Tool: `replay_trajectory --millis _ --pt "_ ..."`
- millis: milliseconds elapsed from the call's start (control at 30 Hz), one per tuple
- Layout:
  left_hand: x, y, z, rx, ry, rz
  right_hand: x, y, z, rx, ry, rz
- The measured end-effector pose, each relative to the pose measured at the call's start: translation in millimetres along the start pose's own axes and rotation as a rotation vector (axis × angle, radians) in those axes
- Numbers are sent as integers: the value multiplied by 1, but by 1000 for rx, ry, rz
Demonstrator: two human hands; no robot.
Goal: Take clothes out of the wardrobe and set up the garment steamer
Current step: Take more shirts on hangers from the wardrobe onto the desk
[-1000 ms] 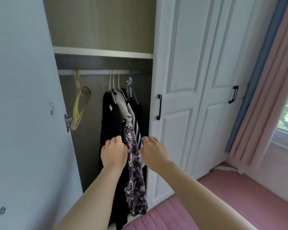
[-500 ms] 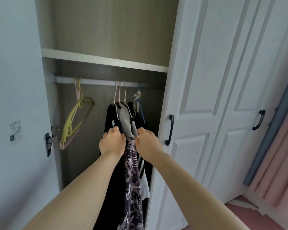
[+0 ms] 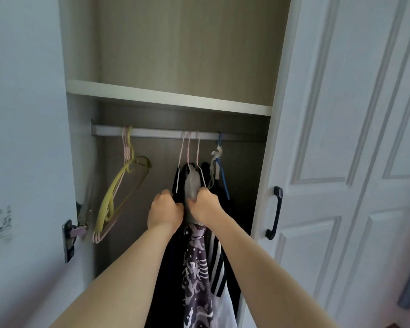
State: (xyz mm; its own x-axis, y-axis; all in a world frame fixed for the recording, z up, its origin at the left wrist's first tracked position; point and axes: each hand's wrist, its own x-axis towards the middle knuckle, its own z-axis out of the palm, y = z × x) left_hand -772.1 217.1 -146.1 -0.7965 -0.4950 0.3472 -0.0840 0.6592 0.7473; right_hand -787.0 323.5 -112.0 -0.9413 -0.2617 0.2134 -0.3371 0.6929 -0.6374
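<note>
Inside the open wardrobe, several garments hang from a silver rail (image 3: 156,133) on pale pink wire hangers (image 3: 189,147). In front hangs a garment with a grey top (image 3: 191,185) and a purple patterned lower part (image 3: 197,275). Dark clothes (image 3: 168,268) hang to its left and a striped piece (image 3: 217,263) to its right. My left hand (image 3: 165,210) grips the dark garment's shoulder just left of the grey one. My right hand (image 3: 205,205) grips the grey garment's right side. No steamer is in view.
Several empty yellow and pink hangers (image 3: 118,192) dangle at the rail's left end. A blue hanger (image 3: 223,176) hangs at the right. A white shelf (image 3: 171,97) runs above the rail. The open door (image 3: 24,162) stands left, shut white doors with black handles (image 3: 275,213) right.
Both hands have climbed from the garments' middle to their shoulders near the hangers and closed on the cloth. The view has tilted upward and moved closer to the wardrobe.
</note>
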Motion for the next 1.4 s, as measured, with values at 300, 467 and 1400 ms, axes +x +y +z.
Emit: replay_trajectory --millis 300,467,1400 --pt "28 -1 -4 -33 -38 3 26 2 14 91 9 56" --pt "36 9 3 -117 -39 -25 35 11 22 198 92 87" --pt "28 22 -10 13 374 106 40 -12 -10 264 217 68"
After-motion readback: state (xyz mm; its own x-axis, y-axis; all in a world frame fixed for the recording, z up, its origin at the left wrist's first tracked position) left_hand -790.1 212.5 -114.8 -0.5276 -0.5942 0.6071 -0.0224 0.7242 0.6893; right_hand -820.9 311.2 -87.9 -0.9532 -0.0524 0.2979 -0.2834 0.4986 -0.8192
